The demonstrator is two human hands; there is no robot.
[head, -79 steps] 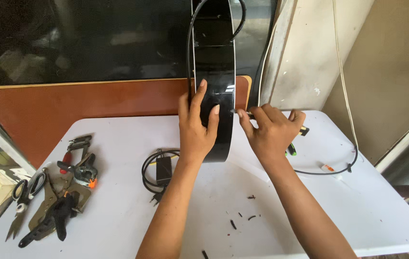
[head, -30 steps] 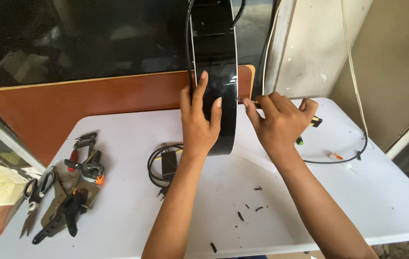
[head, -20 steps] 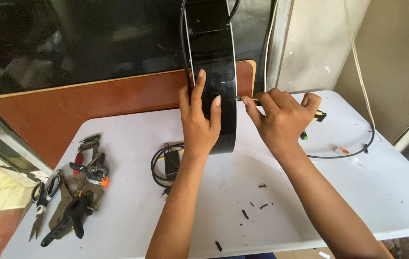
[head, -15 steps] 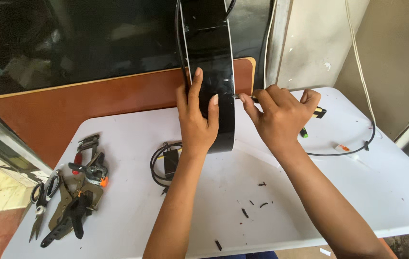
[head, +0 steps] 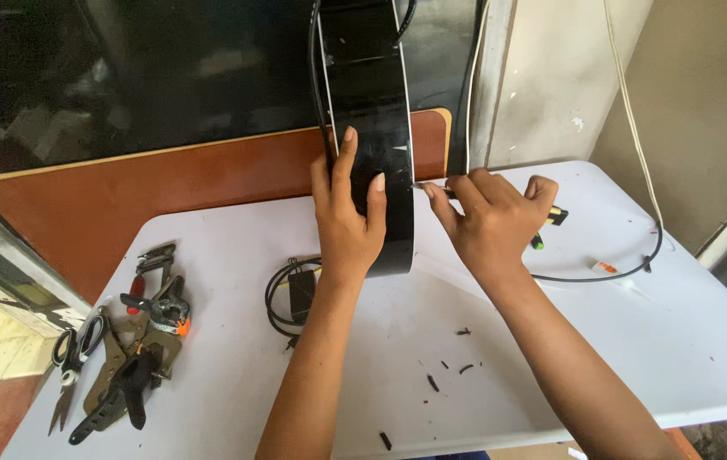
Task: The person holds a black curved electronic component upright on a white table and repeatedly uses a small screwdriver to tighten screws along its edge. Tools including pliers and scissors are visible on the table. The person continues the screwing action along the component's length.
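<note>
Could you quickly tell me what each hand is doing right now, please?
Left hand: open, flat against the upright black panel.
Right hand: closed on a thin tool at the panel's edge.

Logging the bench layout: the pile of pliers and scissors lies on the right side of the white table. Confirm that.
Not so. The head view shows the pile of pliers and scissors on the left side of the white table, left of the left hand.

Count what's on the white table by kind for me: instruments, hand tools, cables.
Black guitar body, stood on edge, left hand flat against it: 1
Slim tool in right hand, tip at the guitar's edge: 1
Scissors: 1
Clamps and pliers in the pile, overlapping, roughly: 4
Coiled black cable: 1
Loose black cable: 1
Total: about 9
</note>
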